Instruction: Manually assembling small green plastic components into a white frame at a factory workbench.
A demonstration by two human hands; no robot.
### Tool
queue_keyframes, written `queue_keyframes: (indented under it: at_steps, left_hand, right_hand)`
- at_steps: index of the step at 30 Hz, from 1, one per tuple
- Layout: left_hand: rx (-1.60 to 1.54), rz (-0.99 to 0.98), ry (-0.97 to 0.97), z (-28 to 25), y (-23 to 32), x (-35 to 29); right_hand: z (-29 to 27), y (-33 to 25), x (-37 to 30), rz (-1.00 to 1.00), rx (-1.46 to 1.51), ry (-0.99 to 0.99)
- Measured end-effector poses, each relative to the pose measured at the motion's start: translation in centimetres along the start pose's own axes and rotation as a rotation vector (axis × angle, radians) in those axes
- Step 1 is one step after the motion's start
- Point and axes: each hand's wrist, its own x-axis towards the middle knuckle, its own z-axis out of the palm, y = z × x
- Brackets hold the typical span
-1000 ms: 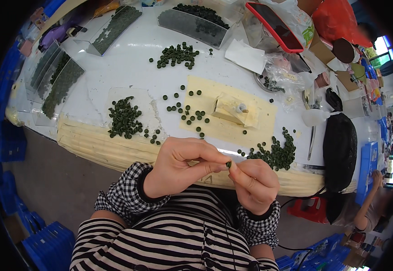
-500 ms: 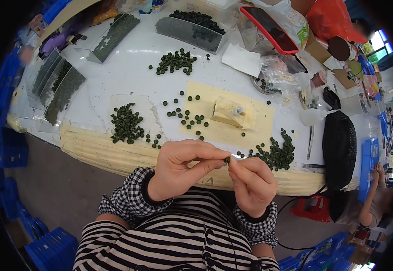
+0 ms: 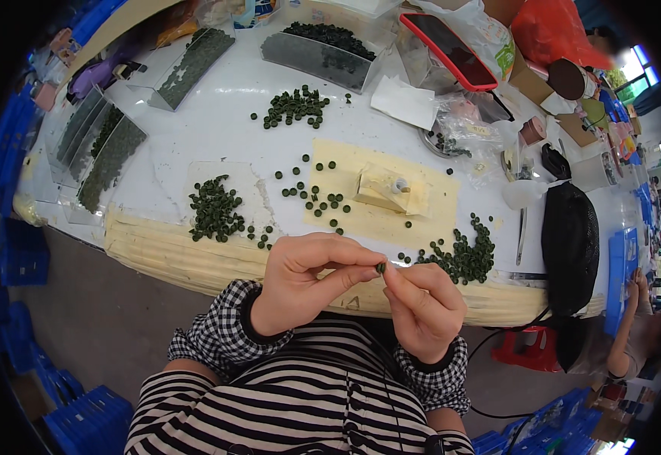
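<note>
My left hand [image 3: 305, 279] is closed in a pinch over the table's front edge, with a small dark green round piece [image 3: 380, 268] between thumb and forefinger. My right hand [image 3: 426, 309] meets it from the other side, its fingers closed and the tips against the same piece. Beyond the hands, similar loose pieces [image 3: 313, 205] lie scattered. One pile [image 3: 215, 209] sits at the left and another heap [image 3: 470, 254] at the right. A pale block with a small knob on top [image 3: 380, 189] stands on a yellowish sheet [image 3: 327, 153].
At the back are a further pile [image 3: 295, 108] and a clear bin of dark pieces [image 3: 319, 59]. More clear bins [image 3: 110, 168] stand left. A red-cased phone [image 3: 450, 51], a white paper [image 3: 404, 101] and a black mesh bag [image 3: 571, 250] occupy the right side. Yellowish padding [image 3: 171, 254] lines the front edge.
The small green piece has turned slightly between my fingertips, now showing more of its round face. Both hands stay in nearly the same place.
</note>
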Motion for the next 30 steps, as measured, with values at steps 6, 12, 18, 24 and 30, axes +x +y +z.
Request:
queue_keyframes:
  at_steps: [6,12,18,24,30]
  left_hand:
    - [-0.547,-0.295,0.006,-0.5,-0.2,-0.4]
    - [-1.026,-0.524,0.036,-1.1,-1.1,0.0]
    - [-1.044,-0.541,0.044,-1.2,-1.4,-0.1]
    - [-1.053,-0.544,0.004,-1.3,-1.3,-0.2]
    - [-1.060,-0.546,-0.018,-1.2,-1.2,0.0]
  right_hand:
    - [-0.9,0.2,1.6,0.142,-0.102,0.089]
    - [-0.6,2.0,5.9,0.154,-0.390,0.056]
    - [-0.3,2.9,6.4,0.092,-0.387,0.053]
    - [-1.1,-0.5,5.9,0.171,0.009,0.188]
    - [0.0,-0.4,5.5,0.315,0.432,0.090]
